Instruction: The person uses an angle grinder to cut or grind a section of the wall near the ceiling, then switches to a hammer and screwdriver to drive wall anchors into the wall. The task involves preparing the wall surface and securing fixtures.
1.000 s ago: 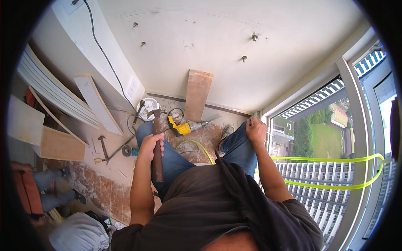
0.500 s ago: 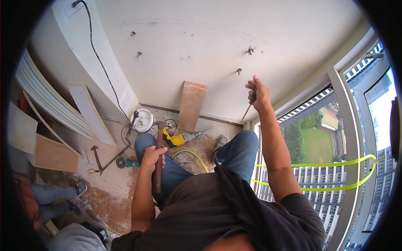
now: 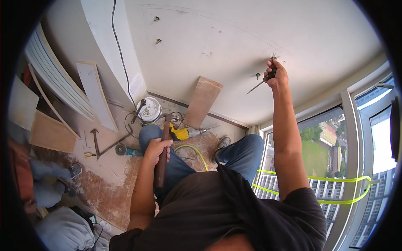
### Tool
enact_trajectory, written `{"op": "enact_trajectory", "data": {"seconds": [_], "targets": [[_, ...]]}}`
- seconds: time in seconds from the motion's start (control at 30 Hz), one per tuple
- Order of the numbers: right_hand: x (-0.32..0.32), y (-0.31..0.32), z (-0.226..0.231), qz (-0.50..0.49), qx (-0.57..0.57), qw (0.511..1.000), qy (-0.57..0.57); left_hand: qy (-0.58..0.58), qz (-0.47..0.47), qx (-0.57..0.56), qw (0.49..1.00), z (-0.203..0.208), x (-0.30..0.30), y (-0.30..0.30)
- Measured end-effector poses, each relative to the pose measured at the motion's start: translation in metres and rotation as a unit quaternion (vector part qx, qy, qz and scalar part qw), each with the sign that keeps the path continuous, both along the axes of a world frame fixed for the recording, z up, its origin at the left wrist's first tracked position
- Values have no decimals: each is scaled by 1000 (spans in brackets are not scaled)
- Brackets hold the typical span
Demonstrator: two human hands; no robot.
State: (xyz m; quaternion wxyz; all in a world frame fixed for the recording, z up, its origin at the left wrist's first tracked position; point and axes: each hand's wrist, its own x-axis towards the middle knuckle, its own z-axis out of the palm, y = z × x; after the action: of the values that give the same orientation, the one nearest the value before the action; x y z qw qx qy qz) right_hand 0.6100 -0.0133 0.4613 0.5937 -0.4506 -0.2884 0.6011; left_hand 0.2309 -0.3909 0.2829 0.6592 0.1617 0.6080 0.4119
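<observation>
My left hand [image 3: 157,150] is wrapped round the brown handle of a claw hammer [image 3: 160,172], whose head points away from me above my left knee. My right arm is stretched toward the wall, and my right hand [image 3: 277,75] is closed on a screwdriver [image 3: 256,87] with a dark handle, its thin shaft slanting down to the left. The thumb and fingertips of that hand are at the upper right bolt [image 3: 273,57], which sticks out of the wall. Just below and left is another bolt [image 3: 258,76], untouched.
Two more bolts [image 3: 157,30] protrude at the wall's left. A board [image 3: 204,101] leans there beside a white bucket [image 3: 149,110]. A yellow drill [image 3: 180,133], an angle grinder [image 3: 121,149] and a second hammer [image 3: 96,144] lie on the floor. A window [image 3: 320,142] is at right; another person [image 3: 44,178] is at left.
My right hand has risen to the upper right bolt, with the screwdriver still in it. My left hand keeps its hold on the hammer. The whole view has shifted somewhat.
</observation>
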Motion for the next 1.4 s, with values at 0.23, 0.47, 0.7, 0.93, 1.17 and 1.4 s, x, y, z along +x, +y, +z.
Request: {"op": "enact_trajectory", "data": {"seconds": [0.23, 0.47, 0.7, 0.93, 1.17, 1.4], "targets": [[29, -15, -24, -82, -15, 992, -90, -17, -4, -12, 1000, 5, 3, 4], [74, -85, -99, -111, -8, 989, -96, -38, -16, -17, 999, -5, -2, 6], [131, -207, -202, -166, -5, 959, -228, -8, -47, -57, 997, -2, -2, 11], [139, -298, -175, -44, -6, 786, -617, 49, -43, -69, 996, 1, 4, 12], [156, -283, -203, 68, -52, 803, -590, 82, -54, -78, 992, -2, 12, 19], [113, -203, -79, 162, -5, 987, 5, 106, -62, -67, 990, -3, 11, 13]]}}
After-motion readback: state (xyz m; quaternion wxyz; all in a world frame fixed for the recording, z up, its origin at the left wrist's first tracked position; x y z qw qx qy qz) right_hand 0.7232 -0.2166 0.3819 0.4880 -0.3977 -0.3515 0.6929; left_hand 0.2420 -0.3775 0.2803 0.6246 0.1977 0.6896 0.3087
